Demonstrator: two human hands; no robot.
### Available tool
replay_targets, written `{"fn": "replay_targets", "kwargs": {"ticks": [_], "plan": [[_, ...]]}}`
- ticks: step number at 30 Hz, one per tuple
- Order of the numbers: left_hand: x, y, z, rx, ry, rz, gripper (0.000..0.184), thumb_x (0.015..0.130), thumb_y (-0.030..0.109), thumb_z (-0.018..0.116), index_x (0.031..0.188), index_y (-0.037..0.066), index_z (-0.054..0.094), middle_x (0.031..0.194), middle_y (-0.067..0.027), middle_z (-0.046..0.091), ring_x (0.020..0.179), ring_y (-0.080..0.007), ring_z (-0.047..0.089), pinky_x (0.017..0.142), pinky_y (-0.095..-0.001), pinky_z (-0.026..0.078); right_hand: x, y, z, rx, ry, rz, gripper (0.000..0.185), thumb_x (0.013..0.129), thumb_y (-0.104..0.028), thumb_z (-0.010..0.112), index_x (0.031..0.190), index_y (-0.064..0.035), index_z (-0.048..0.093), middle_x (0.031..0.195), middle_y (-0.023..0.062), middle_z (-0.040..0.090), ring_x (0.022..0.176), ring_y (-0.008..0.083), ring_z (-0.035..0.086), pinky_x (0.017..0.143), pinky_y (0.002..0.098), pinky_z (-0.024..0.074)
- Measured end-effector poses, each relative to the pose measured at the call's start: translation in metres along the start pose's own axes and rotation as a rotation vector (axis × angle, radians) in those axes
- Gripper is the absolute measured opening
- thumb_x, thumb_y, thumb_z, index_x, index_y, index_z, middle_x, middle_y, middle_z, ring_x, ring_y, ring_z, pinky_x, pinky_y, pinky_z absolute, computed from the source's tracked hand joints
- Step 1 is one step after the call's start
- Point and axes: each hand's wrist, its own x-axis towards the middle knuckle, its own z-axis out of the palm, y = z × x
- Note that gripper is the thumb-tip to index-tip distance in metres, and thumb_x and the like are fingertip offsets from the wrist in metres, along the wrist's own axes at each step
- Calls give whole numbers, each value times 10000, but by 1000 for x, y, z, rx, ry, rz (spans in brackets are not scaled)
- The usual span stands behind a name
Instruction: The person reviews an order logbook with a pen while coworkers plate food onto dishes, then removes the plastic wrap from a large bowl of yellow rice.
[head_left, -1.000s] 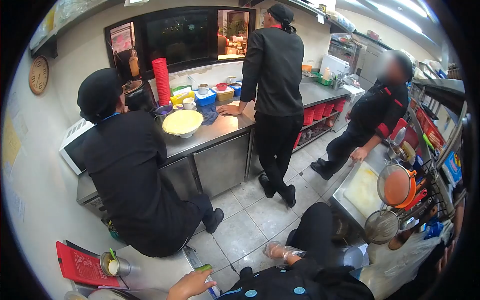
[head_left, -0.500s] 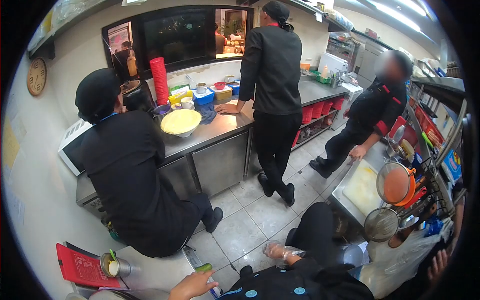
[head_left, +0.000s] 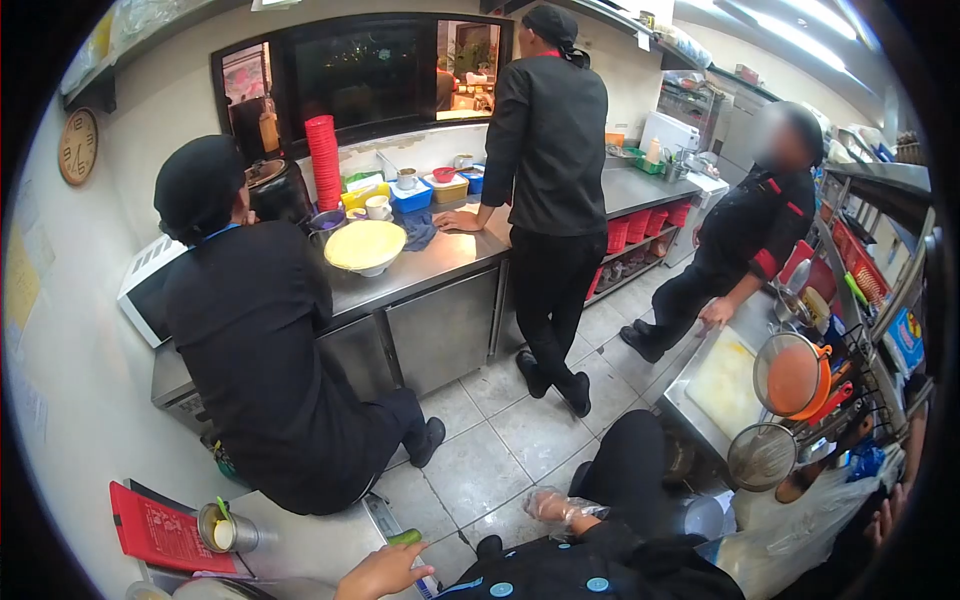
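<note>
My left hand [head_left: 385, 572] is bare, its fingers stretched out at the edge of the metal counter [head_left: 300, 520]. Just beyond its fingertips lies a green piece that looks like a cucumber [head_left: 406, 537]; I see no grip on it. My right hand [head_left: 562, 508] wears a clear plastic glove and rests low beside my dark-trousered leg [head_left: 625, 465]. Its fingers look curled in, with nothing visible in them. Left of my left hand stand a steel container [head_left: 228, 530] with a green-handled utensil and a red printed sheet [head_left: 165, 530].
A seated person [head_left: 240, 340] leans on the steel worktop [head_left: 470, 248]. Another person [head_left: 555, 150] stands there; a third [head_left: 765, 215] stands near a cutting board [head_left: 728, 378]. Strainers [head_left: 762, 457] hang at right, above a plastic bag [head_left: 800, 540]. Part of another hand [head_left: 885, 515] shows at the right edge.
The view has shifted slightly. Both of my hands keep nearly the same pose, and the people in the kitchen stay in place. A figure behind the window is less visible now.
</note>
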Motion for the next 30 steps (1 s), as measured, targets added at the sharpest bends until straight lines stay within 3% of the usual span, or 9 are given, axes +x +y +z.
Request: {"fn": "replay_targets", "kwargs": {"ticks": [2,7,10,14,17,20,25,29,30], "plan": [[0,-3,3,-20,24,20,555,883,413,487,1353,149,354,1125,-240,557,1000,-392,544,887,-406,423,0,4,6,85,-56,79,214,756,-186,549,566,-91,564,588,120,592,527,300,563,553,419,444],[8,-16,15,15,48,-10,558,883,417,485,1353,147,354,1150,-237,547,1024,-390,536,901,-400,416,-4,-12,-11,-452,-156,13,216,797,-232,494,658,-104,599,668,112,613,624,288,591,588,424,454],[6,-16,14,21,47,-13,563,882,424,485,1354,146,353,1160,-237,541,1032,-392,532,905,-398,414,-3,-13,-10,-171,-108,155,202,788,-218,499,657,-102,600,649,102,608,619,291,588,593,418,456],[6,-16,16,30,74,10,569,879,435,489,1355,153,352,1163,-238,538,1024,-395,537,902,-403,419,-1,-19,-17,-194,-112,160,182,779,-215,501,670,-110,602,664,92,611,642,285,596,592,409,458],[10,-21,20,32,82,22,572,878,438,490,1357,162,347,1162,-238,538,1019,-396,539,898,-408,422,1,-20,-20,-312,-256,-35,147,766,-205,509,705,-117,610,708,80,623,660,284,601,599,410,460],[6,-17,17,32,69,11,572,877,435,493,1362,170,340,1155,-237,542,1012,-398,541,893,-412,424,3,-23,-20,-158,-290,269,307,838,-238,397,776,-46,629,842,175,638,808,343,618,715,453,475],[9,-20,19,33,53,1,577,876,430,497,1366,176,331,1128,-239,554,992,-405,545,881,-418,428,1,-13,-18,-532,-408,-151,267,848,-211,382,832,-56,600,847,165,628,772,318,613,691,438,478],[7,-13,14,23,45,9,574,878,428,493,1368,178,327,1125,-245,553,992,-404,547,880,-418,429,1,-15,-20,-376,-459,-27,253,866,-214,357,882,-67,562,852,145,612,781,286,600,689,412,477],[7,-12,14,38,20,-26,572,880,427,491,1368,180,326,1130,-246,550,998,-402,545,882,-417,428,-1,-5,-11,-406,-305,-105,163,805,-199,444,773,-96,566,720,93,596,648,265,580,582,401,450]]}}
